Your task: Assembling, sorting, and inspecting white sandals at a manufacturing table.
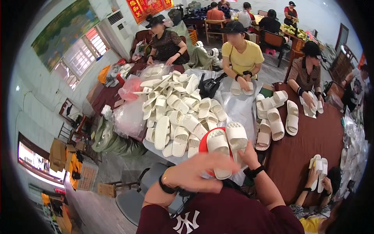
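Observation:
A pair of cream slide sandals is in front of my chest, toe ends away from me. My right hand grips the edge of the right slide sandal, with its fingers partly hidden behind it. Across the heel end of the left slide sandal passes my left hand, slightly blurred, fingers stretched out and nothing seen in them. Whether it touches the sandal I cannot tell. A red rounded thing shows behind the pair. Just beyond lies a large heap of cream slides on the plastic-covered table.
Several paired slides lie on the brown-covered table to the right. Co-workers handle slides across the table and at the right. A black bag sits behind the heap. Clear plastic bags lie left; a grey chair stands by my left.

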